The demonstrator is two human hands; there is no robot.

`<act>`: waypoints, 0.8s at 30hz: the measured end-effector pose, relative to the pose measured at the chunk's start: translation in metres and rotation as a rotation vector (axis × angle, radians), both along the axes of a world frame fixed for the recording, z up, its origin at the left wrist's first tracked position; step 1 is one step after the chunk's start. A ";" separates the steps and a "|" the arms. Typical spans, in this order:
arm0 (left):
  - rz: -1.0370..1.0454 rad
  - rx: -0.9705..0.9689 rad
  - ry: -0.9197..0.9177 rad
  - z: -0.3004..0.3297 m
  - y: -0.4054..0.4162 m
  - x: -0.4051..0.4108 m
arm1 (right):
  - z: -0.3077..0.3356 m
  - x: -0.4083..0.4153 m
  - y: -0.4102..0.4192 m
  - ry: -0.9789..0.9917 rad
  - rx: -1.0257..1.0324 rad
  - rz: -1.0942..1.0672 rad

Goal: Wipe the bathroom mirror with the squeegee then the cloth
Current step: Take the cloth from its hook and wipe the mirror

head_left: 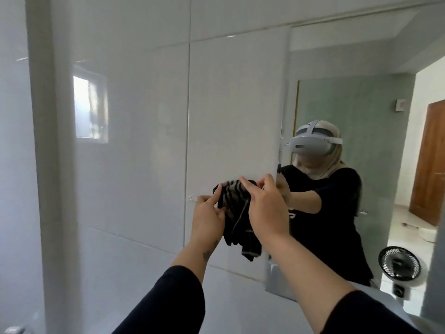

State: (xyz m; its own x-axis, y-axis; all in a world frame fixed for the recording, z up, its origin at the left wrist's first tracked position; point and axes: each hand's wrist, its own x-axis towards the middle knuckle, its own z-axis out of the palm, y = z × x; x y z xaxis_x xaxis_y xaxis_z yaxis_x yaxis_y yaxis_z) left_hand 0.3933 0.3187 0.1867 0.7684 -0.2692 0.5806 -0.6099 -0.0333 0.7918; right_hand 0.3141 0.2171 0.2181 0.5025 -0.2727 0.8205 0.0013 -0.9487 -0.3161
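A dark striped cloth point(237, 213) hangs in front of the white tiled wall, just left of the bathroom mirror point(349, 104). My left hand point(208, 213) grips its left edge with fingers curled. My right hand point(263, 206) holds its upper right part, thumb and fingers pinching the top. The cloth's lower end dangles below both hands. Near the mirror's left edge, a reflection of a person with a headset and dark shirt shows. No squeegee is visible.
Glossy white wall tiles point(132, 141) fill the left and centre. A white vertical pipe point(45, 141) runs down the left side. The mirror reflects a black fan point(398, 265), a wooden door point(431, 165) and a green wall.
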 end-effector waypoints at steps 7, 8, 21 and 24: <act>-0.076 -0.089 -0.176 0.075 -0.052 -0.059 | 0.080 -0.067 -0.054 -0.184 -0.123 -0.119; -0.071 -0.082 -0.214 0.083 -0.062 -0.066 | 0.087 -0.074 -0.066 -0.211 -0.132 -0.136; 0.246 0.341 -0.688 0.070 -0.154 -0.091 | 0.086 -0.133 -0.163 -0.151 -0.463 -0.456; 0.276 0.403 -0.704 0.071 -0.156 -0.087 | 0.085 -0.133 -0.166 -0.109 -0.961 -0.512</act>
State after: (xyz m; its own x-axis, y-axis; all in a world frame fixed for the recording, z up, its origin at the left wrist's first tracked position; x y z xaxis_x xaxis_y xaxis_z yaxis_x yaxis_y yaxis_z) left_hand 0.3060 0.1624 0.2577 0.3331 -0.4134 0.8474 -0.8836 -0.4505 0.1276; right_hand 0.1807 0.0513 0.3032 0.4236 0.3491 0.8359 -0.4807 -0.6955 0.5341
